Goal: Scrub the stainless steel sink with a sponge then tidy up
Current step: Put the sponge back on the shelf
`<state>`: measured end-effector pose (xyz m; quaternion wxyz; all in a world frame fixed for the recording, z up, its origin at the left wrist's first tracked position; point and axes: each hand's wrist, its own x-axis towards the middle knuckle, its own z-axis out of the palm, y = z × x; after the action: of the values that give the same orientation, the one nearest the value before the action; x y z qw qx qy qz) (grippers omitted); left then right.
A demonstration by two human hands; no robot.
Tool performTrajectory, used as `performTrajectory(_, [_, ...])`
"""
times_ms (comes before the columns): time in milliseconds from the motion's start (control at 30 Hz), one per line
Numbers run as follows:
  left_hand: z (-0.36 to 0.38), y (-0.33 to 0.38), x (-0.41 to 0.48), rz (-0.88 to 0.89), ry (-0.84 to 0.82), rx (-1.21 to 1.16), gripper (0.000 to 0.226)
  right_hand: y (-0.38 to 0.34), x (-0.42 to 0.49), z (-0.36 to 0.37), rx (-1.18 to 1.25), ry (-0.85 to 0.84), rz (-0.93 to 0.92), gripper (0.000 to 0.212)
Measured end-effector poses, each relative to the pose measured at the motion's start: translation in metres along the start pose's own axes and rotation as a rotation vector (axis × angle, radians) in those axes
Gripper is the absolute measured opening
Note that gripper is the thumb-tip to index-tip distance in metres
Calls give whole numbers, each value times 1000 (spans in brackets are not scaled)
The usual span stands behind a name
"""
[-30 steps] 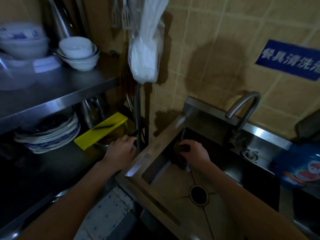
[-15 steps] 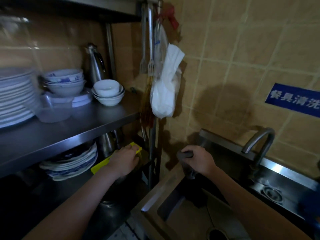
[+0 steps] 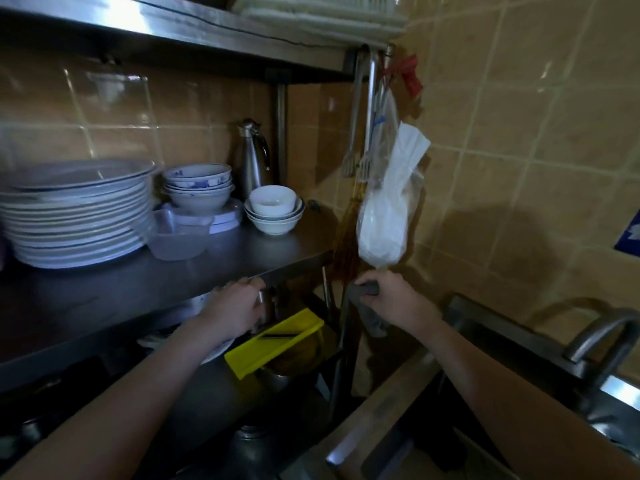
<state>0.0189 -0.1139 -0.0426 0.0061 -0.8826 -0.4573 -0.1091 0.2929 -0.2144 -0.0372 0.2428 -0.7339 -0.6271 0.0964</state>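
My right hand is shut on a dark grey sponge, and a limp grey part of it hangs below my fingers. It is raised beside the rack's upright post, left of and above the steel sink, whose basin shows only at the bottom right. My left hand is under the front edge of the middle shelf. Its fingers curl against a small steel cup; whether they grip it is unclear.
The shelf carries a tall plate stack, bowls, a plastic tub and a steel flask. A white bag and utensils hang by the post. A yellow board lies on the lower shelf. The faucet is at the right.
My right hand lifted the sponge out of the sink basin up to the rack post. My left hand rose from the yellow board to the shelf edge. My view tilted upward.
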Motion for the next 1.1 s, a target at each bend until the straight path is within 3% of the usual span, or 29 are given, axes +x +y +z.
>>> performTrajectory(400, [-13,-75,48,-44,25,2,39,-80,132,18,-81,88,-93,26])
performTrajectory(733, [3,-122,92,-44,36,-10,39,-99,221,69,-156,136,-91,31])
performTrajectory(1100, [17,-140,99,-21,40,-73,37,-89,243,111,-356,15,-59,32])
